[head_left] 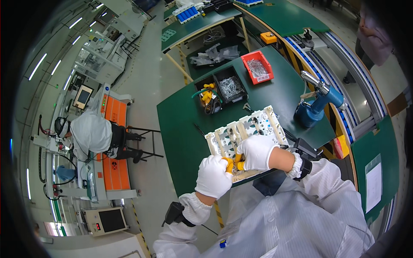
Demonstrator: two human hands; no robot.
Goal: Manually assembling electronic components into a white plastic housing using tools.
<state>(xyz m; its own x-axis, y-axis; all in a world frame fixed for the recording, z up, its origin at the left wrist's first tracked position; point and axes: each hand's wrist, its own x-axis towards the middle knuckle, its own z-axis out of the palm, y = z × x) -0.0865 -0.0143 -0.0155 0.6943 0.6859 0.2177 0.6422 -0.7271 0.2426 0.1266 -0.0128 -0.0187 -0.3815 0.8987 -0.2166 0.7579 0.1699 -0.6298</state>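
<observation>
A white plastic frame point(247, 133) with rows of round openings lies at the near edge of the green table. My left hand point(214, 176), in a white glove with yellow fingertip covers, is closed at the frame's near left corner. Beside it my right hand point(257, 152), gloved the same way, bends its fingers down onto the frame. The fingertips of both hands nearly meet, and whatever they pinch there is hidden. Small dark and metal parts sit in the frame's far portion.
Beyond the frame stand a black bin point(232, 89) of metal pieces, another black bin point(208, 98) with yellow items, and a red bin point(257, 68). A blue rivet gun point(316, 105) stands at right beside the conveyor rail point(344, 73). At left a person point(92, 133) works at an orange-fronted machine.
</observation>
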